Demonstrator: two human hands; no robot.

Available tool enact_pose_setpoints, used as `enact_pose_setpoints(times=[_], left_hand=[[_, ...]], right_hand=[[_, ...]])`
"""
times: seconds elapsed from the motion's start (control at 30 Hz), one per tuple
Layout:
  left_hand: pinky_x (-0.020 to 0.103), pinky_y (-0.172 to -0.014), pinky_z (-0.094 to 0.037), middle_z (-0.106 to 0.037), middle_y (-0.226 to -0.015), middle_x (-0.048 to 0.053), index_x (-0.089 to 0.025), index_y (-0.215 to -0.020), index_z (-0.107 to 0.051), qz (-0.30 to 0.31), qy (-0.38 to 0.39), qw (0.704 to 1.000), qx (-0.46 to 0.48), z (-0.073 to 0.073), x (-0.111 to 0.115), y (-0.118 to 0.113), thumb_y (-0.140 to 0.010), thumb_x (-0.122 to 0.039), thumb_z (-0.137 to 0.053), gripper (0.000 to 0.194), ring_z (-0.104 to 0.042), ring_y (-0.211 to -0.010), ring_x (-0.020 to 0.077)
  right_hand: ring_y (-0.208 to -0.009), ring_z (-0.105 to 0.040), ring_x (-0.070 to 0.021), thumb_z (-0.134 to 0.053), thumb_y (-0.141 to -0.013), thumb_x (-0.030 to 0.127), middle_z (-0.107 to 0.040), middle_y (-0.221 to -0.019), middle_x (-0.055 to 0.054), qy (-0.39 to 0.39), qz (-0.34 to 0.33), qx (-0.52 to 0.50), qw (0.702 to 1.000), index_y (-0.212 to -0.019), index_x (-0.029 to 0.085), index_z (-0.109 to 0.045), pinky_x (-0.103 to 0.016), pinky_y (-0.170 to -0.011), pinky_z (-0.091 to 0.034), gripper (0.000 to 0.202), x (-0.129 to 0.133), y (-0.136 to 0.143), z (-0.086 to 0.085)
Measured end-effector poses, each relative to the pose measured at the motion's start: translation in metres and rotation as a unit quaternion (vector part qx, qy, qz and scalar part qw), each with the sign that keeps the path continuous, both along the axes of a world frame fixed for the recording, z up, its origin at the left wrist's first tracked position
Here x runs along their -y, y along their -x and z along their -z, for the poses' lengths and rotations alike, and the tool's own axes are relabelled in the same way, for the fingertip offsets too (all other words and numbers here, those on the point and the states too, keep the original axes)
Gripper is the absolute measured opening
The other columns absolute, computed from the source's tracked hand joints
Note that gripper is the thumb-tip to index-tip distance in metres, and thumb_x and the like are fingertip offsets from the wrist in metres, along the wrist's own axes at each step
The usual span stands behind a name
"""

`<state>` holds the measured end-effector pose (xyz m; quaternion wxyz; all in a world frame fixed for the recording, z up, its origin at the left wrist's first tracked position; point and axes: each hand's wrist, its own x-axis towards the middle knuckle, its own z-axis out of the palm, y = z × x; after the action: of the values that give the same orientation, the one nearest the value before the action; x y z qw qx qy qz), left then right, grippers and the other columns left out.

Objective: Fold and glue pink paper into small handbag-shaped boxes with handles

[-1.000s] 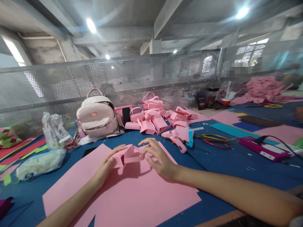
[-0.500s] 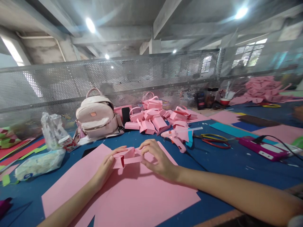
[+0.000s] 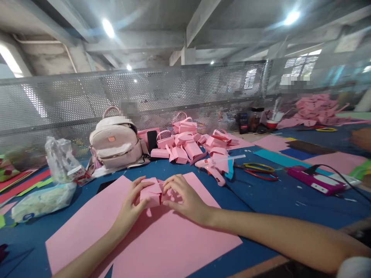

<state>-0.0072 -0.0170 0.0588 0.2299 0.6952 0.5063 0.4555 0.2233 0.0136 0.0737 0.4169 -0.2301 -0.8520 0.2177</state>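
Note:
A small folded pink paper box (image 3: pixel 151 194) is between my hands, just above large pink paper sheets (image 3: pixel 171 241). My left hand (image 3: pixel 133 200) grips its left side, with the thumb in front and the fingers over the top. At the box's right end, my right hand (image 3: pixel 184 199) pinches the paper edge between thumb and fingertips. The far side of the box is hidden. Beyond my right hand lies a pink glue gun (image 3: pixel 213 170), its cord trailing along the blue table (image 3: pixel 261 227).
Behind the sheets stand a pale backpack (image 3: pixel 116 141) and a heap of pink paper baskets (image 3: pixel 185 144). Yellow and red scissors (image 3: pixel 259 172) and a purple power strip (image 3: pixel 315 180) lie to the right. Plastic bags (image 3: pixel 43 202) sit at left. A co-worker's hand (image 3: pixel 361 137) shows at far right.
The pink box has been turned and its strip folded in, so it looks more compact. My left hand has shifted its grip, thumb now in front. The view has moved slightly.

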Motion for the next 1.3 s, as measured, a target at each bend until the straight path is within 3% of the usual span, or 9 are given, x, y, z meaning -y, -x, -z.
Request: enact_pose_setpoints(times=[0.43,0.83,1.03,1.17,1.3], left_hand=[[0.051,-0.113,-0.037,-0.049,-0.14,0.009,-0.029,-0.115,-0.067,0.002,0.005,1.0,0.022,0.002,-0.002,0.001,-0.09,-0.044,-0.054,0.032,-0.04,-0.139,0.0311],[0.047,-0.111,-0.04,-0.046,-0.144,0.009,-0.029,-0.121,-0.064,0.018,-0.003,0.999,0.043,0.002,-0.001,-0.001,-0.09,-0.044,-0.056,0.035,-0.036,-0.142,0.0315],[0.046,-0.108,-0.043,-0.037,-0.153,0.01,-0.031,-0.147,-0.035,0.01,-0.015,0.995,0.095,0.01,-0.003,0.003,-0.088,-0.049,-0.061,0.067,-0.037,-0.142,0.0324],[0.047,-0.11,-0.04,-0.031,-0.156,0.01,-0.031,-0.148,-0.032,-0.002,-0.037,0.992,0.118,0.013,-0.005,0.005,-0.086,-0.049,-0.065,0.073,-0.033,-0.144,0.0331],[0.05,-0.114,-0.034,-0.03,-0.156,0.009,-0.034,-0.148,-0.031,-0.017,-0.026,0.996,0.088,0.009,-0.003,0.004,-0.087,-0.047,-0.065,0.071,-0.029,-0.146,0.0314]], right_hand=[[-0.104,-0.053,-0.0195,-0.064,-0.096,0.029,-0.062,-0.101,-0.001,0.03,0.005,-0.025,0.999,-0.085,0.024,-0.058,-0.035,-0.091,-0.045,0.014,-0.005,0.002,0.006],[-0.102,-0.054,-0.0199,-0.068,-0.092,0.02,-0.062,-0.1,-0.001,-0.022,-0.004,-0.01,1.0,-0.087,0.023,-0.059,-0.036,-0.092,-0.044,0.011,-0.003,0.0,0.001],[-0.1,-0.054,-0.0226,-0.075,-0.088,0.029,-0.063,-0.103,-0.004,-0.074,0.025,0.028,0.997,-0.085,0.022,-0.06,-0.037,-0.088,-0.044,0.016,-0.012,-0.004,0.002],[-0.094,-0.053,-0.0235,-0.072,-0.088,0.043,-0.062,-0.098,-0.004,-0.107,0.055,0.046,0.992,-0.087,0.022,-0.061,-0.037,-0.083,-0.042,0.024,-0.016,-0.008,0.004],[-0.089,-0.051,-0.0237,-0.064,-0.093,0.049,-0.061,-0.097,-0.006,-0.194,0.077,0.041,0.977,-0.094,0.021,-0.059,-0.038,-0.08,-0.04,0.029,-0.01,-0.01,0.001]])
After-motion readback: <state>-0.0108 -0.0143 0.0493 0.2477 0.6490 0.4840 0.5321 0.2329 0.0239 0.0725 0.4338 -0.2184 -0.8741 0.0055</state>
